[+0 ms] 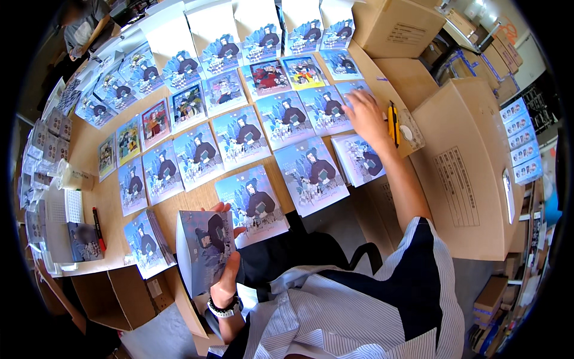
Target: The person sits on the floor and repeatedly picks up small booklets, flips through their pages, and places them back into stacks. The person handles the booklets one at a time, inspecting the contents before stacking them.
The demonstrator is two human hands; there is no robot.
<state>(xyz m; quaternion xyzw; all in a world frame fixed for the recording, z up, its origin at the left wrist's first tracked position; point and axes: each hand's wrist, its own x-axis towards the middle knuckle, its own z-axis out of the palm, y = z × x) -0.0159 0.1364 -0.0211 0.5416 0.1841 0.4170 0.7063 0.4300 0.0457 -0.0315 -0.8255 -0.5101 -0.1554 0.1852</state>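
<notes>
Near edge of the tan wooden table (106,203), head view: left hand (225,282) pinches blue, rectangular illustrated paper (208,242), tilted, thumb on its near side; sheet count cannot be told. Right hand (366,118), well apart from it, reaches over a flat pale-blue illustrated card (342,89), fingers loosely spread; contact unclear. Yellow-and-black cutter (393,122) lies just beside the right wrist.
</notes>
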